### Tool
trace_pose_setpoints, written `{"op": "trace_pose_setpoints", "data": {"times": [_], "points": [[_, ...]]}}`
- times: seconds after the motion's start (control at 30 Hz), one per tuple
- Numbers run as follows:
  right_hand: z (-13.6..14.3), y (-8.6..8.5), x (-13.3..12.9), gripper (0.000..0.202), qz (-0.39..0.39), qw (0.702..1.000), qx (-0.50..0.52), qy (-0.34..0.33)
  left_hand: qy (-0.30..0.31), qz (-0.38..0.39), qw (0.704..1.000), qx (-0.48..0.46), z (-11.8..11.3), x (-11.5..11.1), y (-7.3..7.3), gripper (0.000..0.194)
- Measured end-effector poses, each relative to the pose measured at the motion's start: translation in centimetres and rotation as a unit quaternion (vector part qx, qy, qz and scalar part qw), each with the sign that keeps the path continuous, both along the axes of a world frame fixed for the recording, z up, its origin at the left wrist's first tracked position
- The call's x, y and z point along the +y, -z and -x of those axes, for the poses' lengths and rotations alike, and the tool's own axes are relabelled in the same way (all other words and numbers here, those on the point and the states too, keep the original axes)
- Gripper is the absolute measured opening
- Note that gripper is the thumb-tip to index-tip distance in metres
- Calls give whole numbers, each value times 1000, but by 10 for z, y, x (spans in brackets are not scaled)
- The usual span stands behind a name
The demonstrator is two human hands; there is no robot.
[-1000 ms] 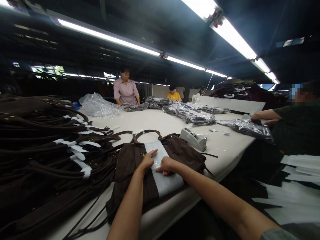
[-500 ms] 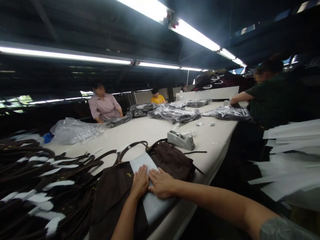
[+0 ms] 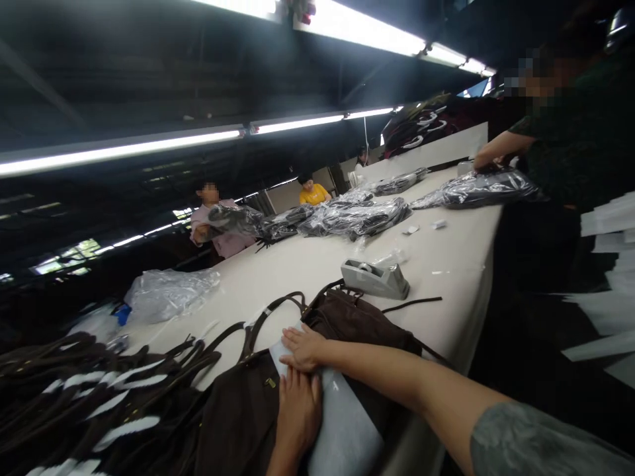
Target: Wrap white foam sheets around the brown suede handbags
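Observation:
A dark brown bag [image 3: 233, 410] with long handles lies on the table in front of me. A pale grey-white sheet [image 3: 342, 423] runs down between it and another brown bag part [image 3: 357, 320] on the right; I cannot tell whether the two are joined. My left hand [image 3: 298, 406] rests flat on the sheet's left edge, fingers stretched. Just beyond it, my right hand [image 3: 303, 348] presses flat near the sheet's far end, fingers spread. A small brass-coloured tag [image 3: 269, 383] shows on the bag beside my left hand.
Behind the bag stands a grey tape dispenser [image 3: 376, 279]. Piled brown bags [image 3: 99, 403] with white-wrapped handles fill the left. Clear plastic [image 3: 171, 294] and plastic-wrapped bundles [image 3: 357, 218] lie farther along the table [image 3: 297, 268]. Co-workers stand around it; one at right handles a wrapped bundle [image 3: 489, 188].
My right hand has slid toward the sheet's far end, and my left hand now lies nearer to me than it. The view has tilted. A co-worker at left has lifted a wrapped bundle.

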State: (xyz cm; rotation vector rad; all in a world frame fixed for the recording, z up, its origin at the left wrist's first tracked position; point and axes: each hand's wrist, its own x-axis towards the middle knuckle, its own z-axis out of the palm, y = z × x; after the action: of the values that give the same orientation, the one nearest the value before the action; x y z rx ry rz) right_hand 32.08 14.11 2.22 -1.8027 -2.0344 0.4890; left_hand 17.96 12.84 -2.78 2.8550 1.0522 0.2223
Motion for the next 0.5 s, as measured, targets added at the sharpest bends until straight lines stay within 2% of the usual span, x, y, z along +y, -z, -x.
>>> {"op": "trace_pose_setpoints", "data": {"times": [0.13,0.27,0.37,0.5], "points": [[-7,14,29,66,-25,999,25,17,-24,-26,999,38,-1,8,8,66],[-12,12,31,66,-38,998,31,33,-25,-33,997,62,-3,9,6,66],[-12,9,10,65,-23,998,31,43,-19,-35,997,68,-4,6,-1,63],[-7,3,-50,66,28,999,1,30,-7,-42,996,72,-1,6,-5,56]]}}
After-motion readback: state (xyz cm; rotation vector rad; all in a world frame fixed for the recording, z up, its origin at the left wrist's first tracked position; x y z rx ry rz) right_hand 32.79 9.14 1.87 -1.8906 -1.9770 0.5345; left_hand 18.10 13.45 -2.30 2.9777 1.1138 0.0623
